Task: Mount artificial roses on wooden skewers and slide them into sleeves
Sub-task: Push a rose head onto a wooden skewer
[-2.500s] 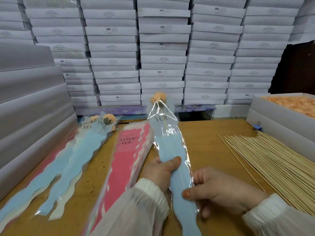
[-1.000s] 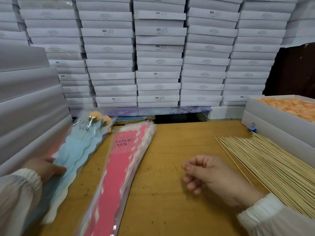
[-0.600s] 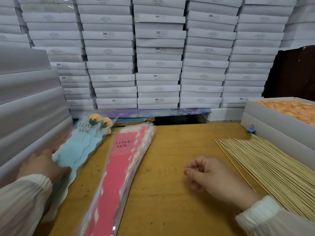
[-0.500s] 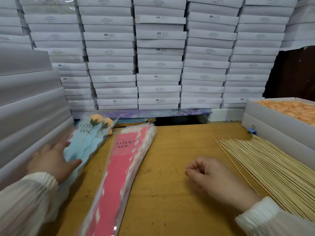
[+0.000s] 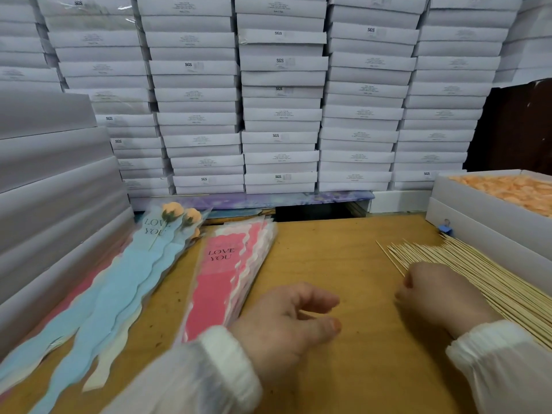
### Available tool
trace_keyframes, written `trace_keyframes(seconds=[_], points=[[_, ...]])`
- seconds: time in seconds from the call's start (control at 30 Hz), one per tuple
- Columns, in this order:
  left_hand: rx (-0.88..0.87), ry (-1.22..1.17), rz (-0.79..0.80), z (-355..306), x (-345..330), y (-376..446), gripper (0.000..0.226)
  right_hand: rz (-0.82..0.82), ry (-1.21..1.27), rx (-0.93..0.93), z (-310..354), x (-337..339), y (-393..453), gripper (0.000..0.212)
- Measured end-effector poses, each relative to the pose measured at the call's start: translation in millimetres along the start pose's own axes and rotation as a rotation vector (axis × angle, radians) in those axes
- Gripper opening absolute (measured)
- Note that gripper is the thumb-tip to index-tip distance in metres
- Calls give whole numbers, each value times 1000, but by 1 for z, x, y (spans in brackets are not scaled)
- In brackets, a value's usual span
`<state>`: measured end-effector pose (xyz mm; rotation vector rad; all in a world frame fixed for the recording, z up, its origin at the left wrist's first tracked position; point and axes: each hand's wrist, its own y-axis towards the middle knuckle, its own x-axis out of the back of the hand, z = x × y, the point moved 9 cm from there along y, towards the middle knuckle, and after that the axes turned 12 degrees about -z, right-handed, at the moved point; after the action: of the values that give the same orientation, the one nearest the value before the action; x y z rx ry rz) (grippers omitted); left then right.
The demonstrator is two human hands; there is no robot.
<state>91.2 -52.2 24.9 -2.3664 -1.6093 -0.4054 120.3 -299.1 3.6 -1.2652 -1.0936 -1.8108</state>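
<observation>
A worker's hands pause between pieces at a wooden table (image 5: 328, 264) hemmed in by stacked white cartons (image 5: 280, 94). At the far left, the finished work lies in a small pile: blue sleeves (image 5: 125, 282) printed "LOVE YOU", with at least two peach artificial roses (image 5: 172, 210) showing at their mouths and a skewer stem visible through the clear film of the top one. How many sleeves that pile holds cannot be counted from here.

Beside it, a thick stack of pink sleeves (image 5: 221, 276) appears unfilled, no rose heads showing in it. To the right, a broad fan of wooden skewers (image 5: 490, 282) lies on the table, and behind it an open white box (image 5: 466, 210) is heaped with loose peach rose heads (image 5: 513, 189). By that measure only a small part of the job looks done, with most of the stock waiting.

The left hand (image 5: 286, 324) hovers over the table's middle, fingers loosely curled, thumb out, holding nothing. The right hand (image 5: 436, 294) sits at the near edge of the skewer pile, fingers curled under and turned away; whether it has pinched a skewer cannot be told. The likely step is picking up a fresh skewer for the next rose.
</observation>
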Motion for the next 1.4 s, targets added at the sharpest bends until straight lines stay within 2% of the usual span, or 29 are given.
trace_keyframes(seconds=[0.17, 0.27, 0.57, 0.77, 0.97, 1.23, 1.4], points=[[107, -338, -200, 37, -27, 20, 14, 24, -111, -63, -34, -13, 8, 17], [199, -421, -279, 66, -25, 29, 8, 31, -139, -72, -36, -16, 11, 18], [250, -557, -266, 77, -25, 33, 5, 98, -143, -45, -21, -18, 4, 9], [325, -672, -255, 80, -22, 32, 6, 73, -109, 12, 1, -17, -3, 4], [372, -798, -312, 84, -18, 35, 11, 38, 231, 27, 41, 4, -16, 10], [316, -1012, -440, 79, -12, 41, 12, 147, 430, 353, 124, 2, -76, 15], [328, -1018, -493, 82, -4, 37, 22, 169, 463, 440, 138, 13, -97, 20]])
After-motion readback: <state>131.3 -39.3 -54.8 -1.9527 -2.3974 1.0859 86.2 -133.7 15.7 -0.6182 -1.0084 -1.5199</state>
